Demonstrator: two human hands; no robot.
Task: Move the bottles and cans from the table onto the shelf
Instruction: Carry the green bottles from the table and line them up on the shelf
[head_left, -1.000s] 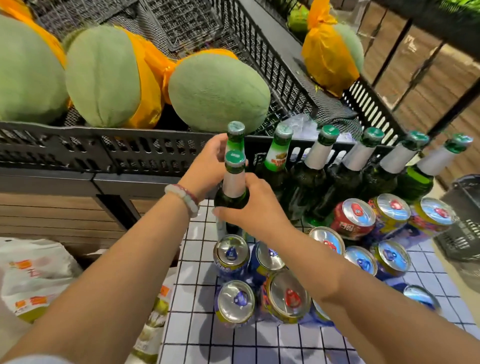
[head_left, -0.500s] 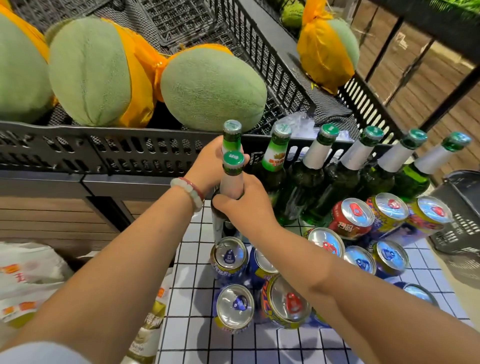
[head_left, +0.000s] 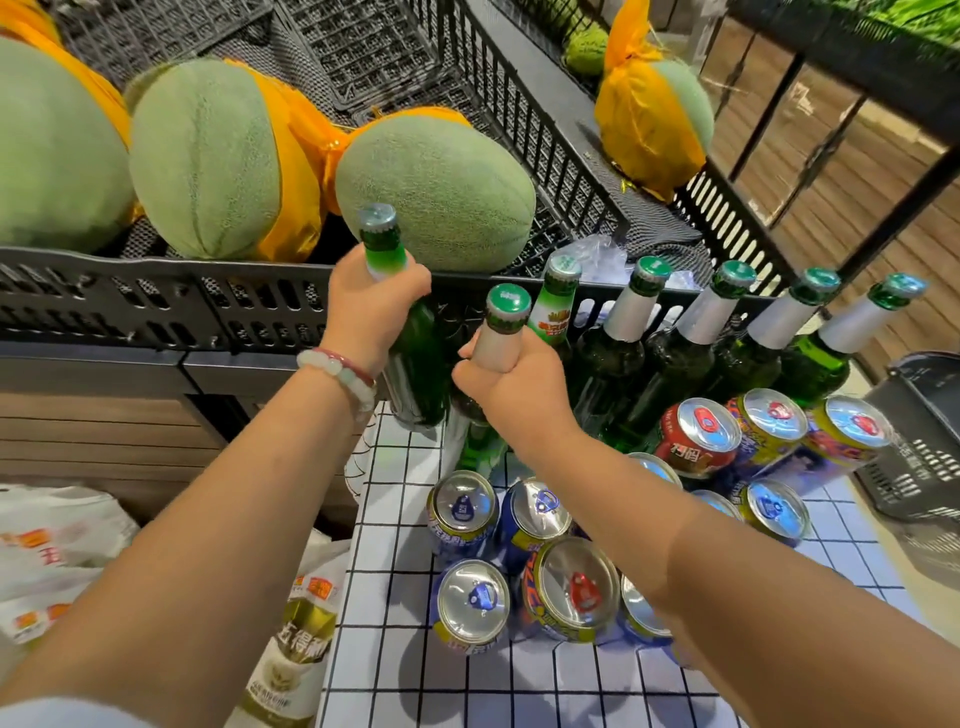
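Each fist grips a green bottle's neck: left hand (head_left: 375, 312) holds its bottle (head_left: 415, 364) clear of the table (head_left: 415, 691) (upright-ish), crate wall (head_left: 156, 301) at twelve o'clock; right hand (head_left: 511, 395) grips the other bottle (head_left: 501, 332) alongside.

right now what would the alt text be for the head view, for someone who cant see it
Two bare hands each grip a green glass bottle by the neck: the left hand lifts one bottle, the right hand holds another. They are above a white grid-patterned table with more bottles and shiny cans.
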